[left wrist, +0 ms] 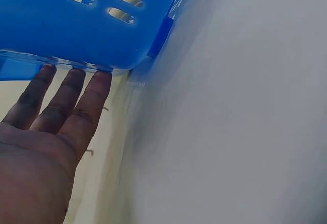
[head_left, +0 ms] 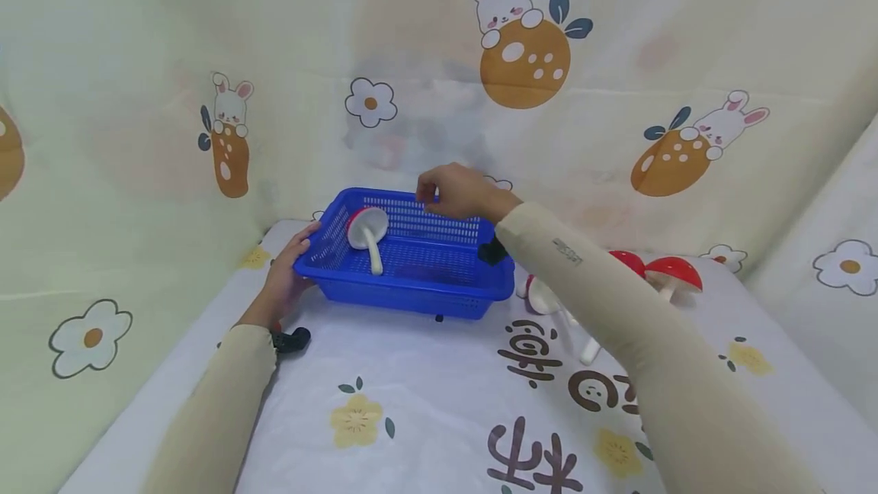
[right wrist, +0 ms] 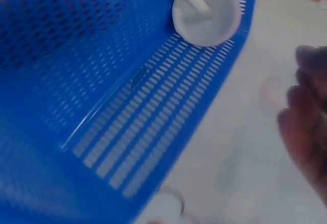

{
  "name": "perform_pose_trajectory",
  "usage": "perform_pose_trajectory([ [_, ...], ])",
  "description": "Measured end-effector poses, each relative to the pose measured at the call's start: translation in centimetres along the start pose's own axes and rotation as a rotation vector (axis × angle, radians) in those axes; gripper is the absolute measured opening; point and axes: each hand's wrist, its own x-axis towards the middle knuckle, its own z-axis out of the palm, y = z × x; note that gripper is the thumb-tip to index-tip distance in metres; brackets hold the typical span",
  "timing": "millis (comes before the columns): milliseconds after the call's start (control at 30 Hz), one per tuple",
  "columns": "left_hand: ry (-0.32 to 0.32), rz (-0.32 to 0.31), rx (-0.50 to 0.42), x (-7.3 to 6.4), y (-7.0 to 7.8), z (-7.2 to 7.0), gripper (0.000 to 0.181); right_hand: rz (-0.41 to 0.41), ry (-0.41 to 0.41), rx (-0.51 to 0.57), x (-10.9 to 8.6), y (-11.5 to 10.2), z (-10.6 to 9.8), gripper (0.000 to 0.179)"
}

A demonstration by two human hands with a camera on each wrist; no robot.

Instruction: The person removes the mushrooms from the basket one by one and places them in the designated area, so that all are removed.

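Note:
A blue plastic basket (head_left: 405, 300) with slotted sides stands at the back of the table. One toy mushroom (head_left: 367, 227), with a red-edged cap and white stem, leans inside its left end; the right wrist view also shows this mushroom (right wrist: 207, 17). My left hand (head_left: 283, 280) is at the basket's left end, its extended fingertips touching the basket's edge (left wrist: 61, 45) in the left wrist view. Above the far rim, my right hand (head_left: 456, 190) hangs with loosely bent fingers (right wrist: 301, 132) and nothing visible in them.
Several more toy mushrooms (head_left: 674, 273) lie right of the basket, partly hidden by the right forearm. A white stem (head_left: 590, 351) shows below that forearm. A patterned cloth (head_left: 357, 418) covers the table, and printed curtains (head_left: 425, 59) hang close behind and at both sides.

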Motion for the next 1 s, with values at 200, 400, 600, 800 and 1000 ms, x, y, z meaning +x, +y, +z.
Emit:
perform_pose_trajectory([
  [200,-0.001,0.002,-0.006,0.5,-0.6,0.2,0.049,-0.043,0.004,-0.007,5.6,-0.6,4.3,0.013],
  [400,0.015,0.000,0.002,0.4,-0.3,0.1,0.050,0.004,-0.026,-0.033,9.5,-1.8,9.5,0.029],
  [600,0.021,0.013,-0.010,0.5,-0.7,0.0,0.049,0.096,-0.147,-0.038,10.6,-2.8,10.9,0.057],
  [800,0.029,0.017,0.005,0.7,-0.9,-0.1,0.048,0.135,-0.130,-0.132,10.4,-2.5,10.8,0.047],
  [1000,0.026,0.012,0.010,0.7,-0.8,-0.4,0.049,0.108,-0.026,-0.256,10.8,-2.2,11.4,0.025],
])
